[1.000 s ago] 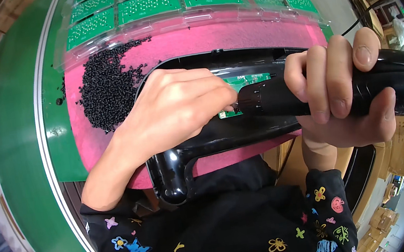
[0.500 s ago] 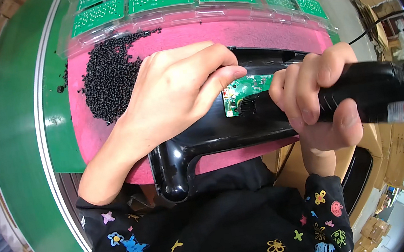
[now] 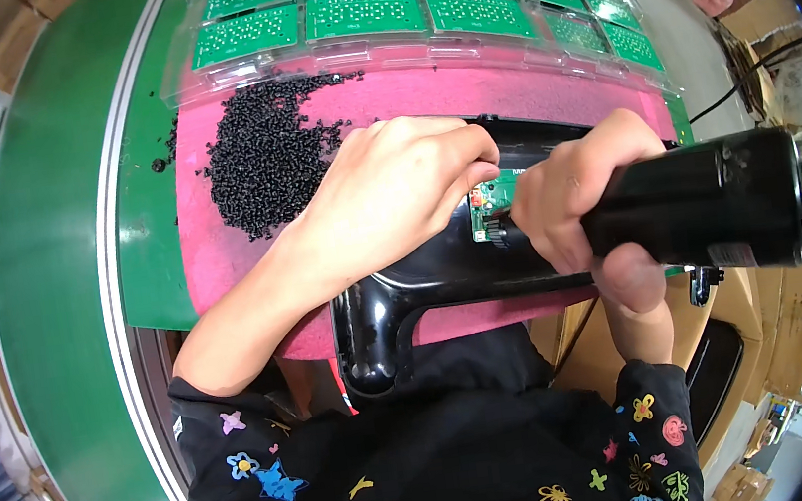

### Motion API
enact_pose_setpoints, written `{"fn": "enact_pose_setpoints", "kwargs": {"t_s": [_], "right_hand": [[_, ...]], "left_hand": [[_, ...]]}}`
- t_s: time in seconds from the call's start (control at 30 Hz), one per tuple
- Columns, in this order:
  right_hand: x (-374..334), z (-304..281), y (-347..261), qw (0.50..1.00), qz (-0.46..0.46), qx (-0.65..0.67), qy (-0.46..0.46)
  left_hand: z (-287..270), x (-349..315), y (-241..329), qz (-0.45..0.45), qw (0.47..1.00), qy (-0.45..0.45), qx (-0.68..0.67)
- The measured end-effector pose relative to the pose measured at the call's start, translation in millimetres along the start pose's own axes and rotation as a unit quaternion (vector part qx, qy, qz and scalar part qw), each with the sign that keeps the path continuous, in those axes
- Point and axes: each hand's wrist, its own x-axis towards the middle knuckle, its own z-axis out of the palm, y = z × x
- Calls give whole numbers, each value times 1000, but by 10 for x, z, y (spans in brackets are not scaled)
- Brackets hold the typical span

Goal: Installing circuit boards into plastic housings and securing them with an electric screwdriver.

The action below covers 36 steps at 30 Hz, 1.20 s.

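Head view showed a black plastic housing [image 3: 463,268] lying open on a pink mat [image 3: 500,78], a rounded stub at its left end jutting toward the person past the mat's near edge. Inside the housing sat a green circuit board [image 3: 478,203], partly covered by the hands. The right hand [image 3: 580,198], above the housing, was wrapped around a black power screwdriver [image 3: 706,203], whose dark tip pointed left over the board; whether it touched could not be told. The screwdriver's thick rear end reached toward the right of the housing. The left hand [image 3: 402,180] hung over the housing's left part, thumb and forefinger drawn together beside the board; whether they pinched anything could not be seen. Left of the housing and slightly beyond it, a heap of small black pieces [image 3: 264,157] was spread on the mat. Beyond the housing stood clear trays [image 3: 347,57] of green boards [image 3: 362,15]. Farther left of it stretched the green worktop [image 3: 158,265]; to its near right was a cardboard box [image 3: 730,320].
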Motion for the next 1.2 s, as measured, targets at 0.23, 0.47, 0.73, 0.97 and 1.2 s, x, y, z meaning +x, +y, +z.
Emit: {"fn": "enact_pose_setpoints", "kwargs": {"t_s": [0.23, 0.47, 0.73, 0.97, 1.2], "right_hand": [[-7, 41, 41, 987, -109, 58, 99], [-49, -141, -202, 968, -220, 118, 27], [-117, -169, -183, 956, -243, 162, 35], [-228, -291, -277, 959, -238, 147, 44], [-225, -462, -106, 977, -122, -22, 172]], "left_hand": [[18, -19, -57, 30, 990, -134, 29], [54, 21, -34, 115, 989, -75, -51], [48, 27, 5, 62, 981, -64, -173], [58, 51, 67, 28, 969, -106, -221], [70, 5, 72, 18, 996, -89, -2]]}}
